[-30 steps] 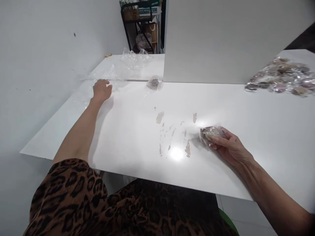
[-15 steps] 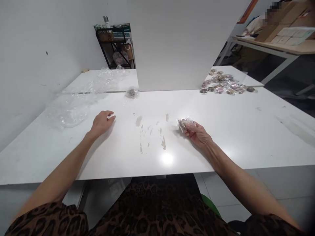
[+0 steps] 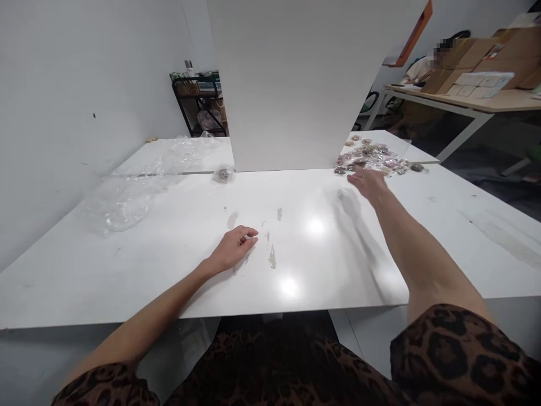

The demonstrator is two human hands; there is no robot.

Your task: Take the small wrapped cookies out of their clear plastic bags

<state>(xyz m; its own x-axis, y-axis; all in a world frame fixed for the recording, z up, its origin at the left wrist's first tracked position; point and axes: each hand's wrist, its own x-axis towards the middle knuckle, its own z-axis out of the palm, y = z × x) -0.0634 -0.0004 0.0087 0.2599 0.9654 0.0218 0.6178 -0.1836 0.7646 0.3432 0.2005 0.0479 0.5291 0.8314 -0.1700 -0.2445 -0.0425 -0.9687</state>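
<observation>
Shiny packets (image 3: pixel 376 153) sit by the right grip (image 3: pixel 371 183), pinched or not I can't tell; the left grip (image 3: pixel 232 248) is apart.

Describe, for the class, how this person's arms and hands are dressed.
The left sleeve and right sleeve are brown with black leopard-style spots, leaving the forearms bare. The left hand and right hand wear no gloves; no watch shows.

Right hand (image 3: pixel 370 181) by wrapped packets (image 3: pixel 376 152)
</observation>
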